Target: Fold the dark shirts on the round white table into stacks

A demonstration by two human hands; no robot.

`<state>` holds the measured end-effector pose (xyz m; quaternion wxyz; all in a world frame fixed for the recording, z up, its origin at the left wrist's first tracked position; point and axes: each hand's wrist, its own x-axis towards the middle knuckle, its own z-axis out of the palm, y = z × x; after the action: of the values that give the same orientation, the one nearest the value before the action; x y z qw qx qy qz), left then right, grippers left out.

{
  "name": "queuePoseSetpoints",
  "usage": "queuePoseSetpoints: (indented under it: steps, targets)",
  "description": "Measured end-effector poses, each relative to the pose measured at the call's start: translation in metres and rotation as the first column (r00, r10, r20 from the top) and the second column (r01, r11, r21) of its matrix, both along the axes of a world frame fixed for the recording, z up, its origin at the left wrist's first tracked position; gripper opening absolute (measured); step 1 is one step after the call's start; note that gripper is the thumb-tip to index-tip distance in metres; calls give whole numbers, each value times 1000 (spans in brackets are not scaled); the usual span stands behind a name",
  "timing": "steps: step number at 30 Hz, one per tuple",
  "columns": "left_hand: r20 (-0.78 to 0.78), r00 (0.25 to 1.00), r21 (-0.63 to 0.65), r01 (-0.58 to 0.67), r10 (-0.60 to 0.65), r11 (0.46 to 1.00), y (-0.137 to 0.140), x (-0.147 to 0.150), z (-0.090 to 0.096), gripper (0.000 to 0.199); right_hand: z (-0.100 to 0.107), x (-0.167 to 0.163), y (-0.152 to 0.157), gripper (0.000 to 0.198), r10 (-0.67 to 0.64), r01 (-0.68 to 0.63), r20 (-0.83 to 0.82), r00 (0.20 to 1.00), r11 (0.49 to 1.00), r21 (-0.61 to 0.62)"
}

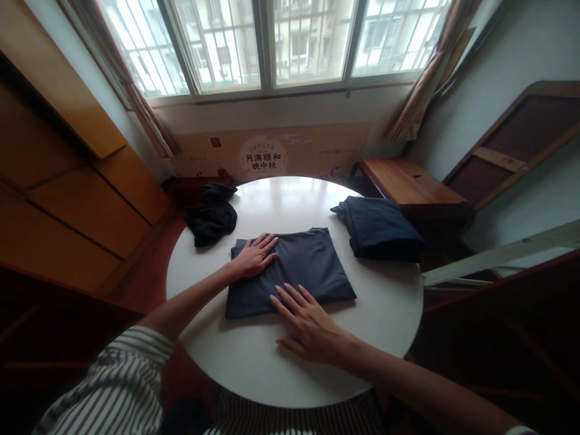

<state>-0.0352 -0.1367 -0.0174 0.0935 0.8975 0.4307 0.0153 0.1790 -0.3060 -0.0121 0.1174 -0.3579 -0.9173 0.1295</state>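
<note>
A dark grey-blue garment point(308, 260), folded into a flat rectangle, lies in the middle of the round white table point(281, 368). My left hand point(254, 256) rests flat on its upper left part, fingers stretched out. At its near edge is my right hand point(310, 323), fingers spread, with the fingertips on the cloth and the palm over the tabletop. Neither hand grips anything. What kind of garment it is cannot be made out in its folded state.
Folded dark blue clothes point(380, 229) are stacked at the table's right. A crumpled black cloth point(211, 217) lies at the left edge. Beyond the table stand a wooden bench point(408, 181) and a printed cardboard panel point(312, 154) under the window. Wooden cabinets point(90, 199) line the left.
</note>
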Motion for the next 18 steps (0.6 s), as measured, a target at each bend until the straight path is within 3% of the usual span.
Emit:
queuePoseSetpoints:
  steps: [4,8,11,13,14,15,17,18]
  targets:
    - [-7,997,47,-80,80,996,9,10,3,62,-2,1,-8,81,-20,20,-12,1000,1000,-1]
    - [69,998,49,-9,6,999,36,32,16,66,0,-6,-13,78,-39,41,-74,996,999,27]
    - [127,991,-72,47,-38,996,60,47,27,67,3,-9,-24,51,-121,126,-255,959,992,3]
    - [133,991,-216,38,-9,976,71,55,35,64,6,-7,-31,44,-285,229,-395,873,956,-182]
    - [128,992,-288,31,7,957,76,57,38,61,8,-5,-33,48,-388,250,-441,809,907,-338]
    - [121,992,-348,26,17,937,79,59,41,57,10,-3,-34,57,-493,231,-461,738,826,-514]
    - [113,993,-432,35,16,901,84,62,45,50,13,2,-31,80,-681,80,-438,587,587,-805]
    - [111,994,-464,39,15,885,85,62,47,48,14,4,-28,86,-752,-23,-412,515,469,-883]
